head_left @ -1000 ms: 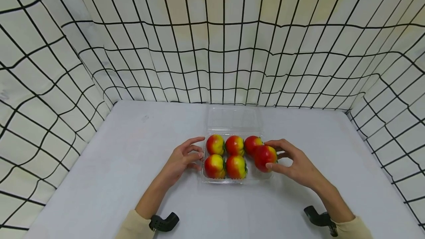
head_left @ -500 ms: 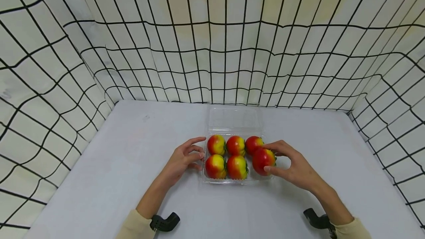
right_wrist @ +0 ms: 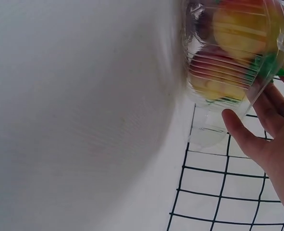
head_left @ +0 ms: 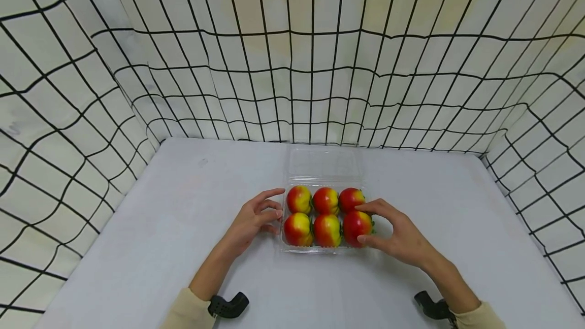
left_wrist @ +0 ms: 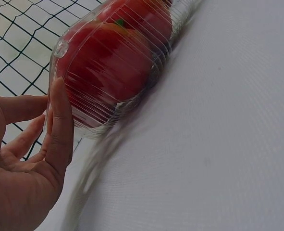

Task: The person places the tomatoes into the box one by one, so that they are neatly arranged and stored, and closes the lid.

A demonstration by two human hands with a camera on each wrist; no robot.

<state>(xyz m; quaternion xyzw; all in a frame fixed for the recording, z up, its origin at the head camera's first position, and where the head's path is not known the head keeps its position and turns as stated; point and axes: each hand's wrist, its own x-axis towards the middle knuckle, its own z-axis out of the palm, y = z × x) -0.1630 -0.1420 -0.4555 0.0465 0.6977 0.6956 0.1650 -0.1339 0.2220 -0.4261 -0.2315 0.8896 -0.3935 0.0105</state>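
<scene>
A clear plastic container (head_left: 315, 250) stands on the white table with its hinged lid (head_left: 324, 164) laid back. Several red-and-yellow bell peppers, or look-alikes, sit in it in two rows. My right hand (head_left: 404, 235) holds the near right bell pepper (head_left: 356, 228) between thumb and forefinger, over the near right place. Green shows at that pepper's stem end. At the container's left end, my left hand (head_left: 249, 220) touches the rim with forefinger and thumb apart. Through the ribbed wall in the left wrist view shows a red pepper (left_wrist: 110, 62).
A white cloth-like surface (head_left: 205, 166) covers the table. Black netting (head_left: 311, 55) over pale walls closes in the back and both sides. A black wrist mount (head_left: 228, 306) sits on the left forearm, another mount (head_left: 431, 304) on the right.
My right hand has lowered the bell pepper leftward and toward me, into line with the near row. The left hand has stayed at the container's left end.
</scene>
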